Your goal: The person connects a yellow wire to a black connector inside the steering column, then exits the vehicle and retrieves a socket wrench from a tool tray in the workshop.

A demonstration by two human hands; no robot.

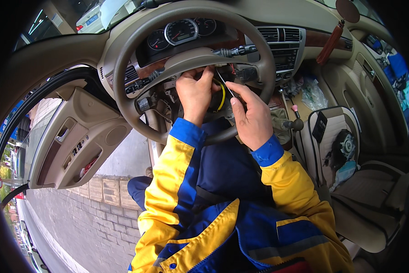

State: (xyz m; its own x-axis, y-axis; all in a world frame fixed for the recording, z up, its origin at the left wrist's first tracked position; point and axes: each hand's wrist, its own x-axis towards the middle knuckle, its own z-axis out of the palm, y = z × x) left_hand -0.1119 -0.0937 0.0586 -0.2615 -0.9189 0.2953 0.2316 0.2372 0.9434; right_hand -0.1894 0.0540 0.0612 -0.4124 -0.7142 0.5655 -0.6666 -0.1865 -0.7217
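Observation:
Through the opened centre of the steering wheel (268,59), both my hands reach to the exposed steering column. My left hand (194,95) is closed, thumb and fingertips pinched together beneath the column cover (191,61); what they grip is hidden. My right hand (252,119) pinches a thin metal rod-like tool (226,83), its far end slanting up toward the left fingertips. Between the hands a yellow cable (222,96) hangs in a curve. Loose wires and a black connector block (144,104) show at the wheel's left spoke.
The driver's door (79,141) stands wide open over brick paving (104,218). A gear lever (297,124) rises at my right. On the passenger seat (373,200) lie a black phone-like device (319,126) and a dark round part with a metallic centre (347,146). Clear plastic (314,94) lies beyond.

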